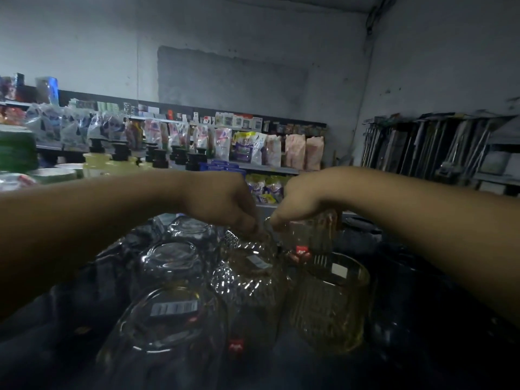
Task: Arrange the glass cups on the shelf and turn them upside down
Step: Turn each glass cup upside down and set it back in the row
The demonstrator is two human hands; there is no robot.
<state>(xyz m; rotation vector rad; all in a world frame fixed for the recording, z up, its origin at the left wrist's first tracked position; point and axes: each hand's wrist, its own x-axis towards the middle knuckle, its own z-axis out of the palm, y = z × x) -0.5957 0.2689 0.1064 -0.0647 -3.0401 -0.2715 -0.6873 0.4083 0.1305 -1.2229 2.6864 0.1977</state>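
Several glass cups stand upside down close together on a dark shelf top (422,347). A clear cup with a barcode label (171,313) is nearest me, a ribbed cup (250,271) sits in the middle, and an amber ribbed cup (332,299) stands at the right. My left hand (225,204) reaches down with curled fingers onto the top of the ribbed cup. My right hand (301,201) grips a tall amber glass (323,235) behind the others. The fingertips of both hands nearly meet and are partly hidden in the dim light.
Two more clear upturned cups (171,257) stand at the left rear. Beyond the cups, store shelves (253,164) hold refill pouches, pump bottles and bowls. Metal items hang on a rack (422,147) at the right. Grey walls rise behind.
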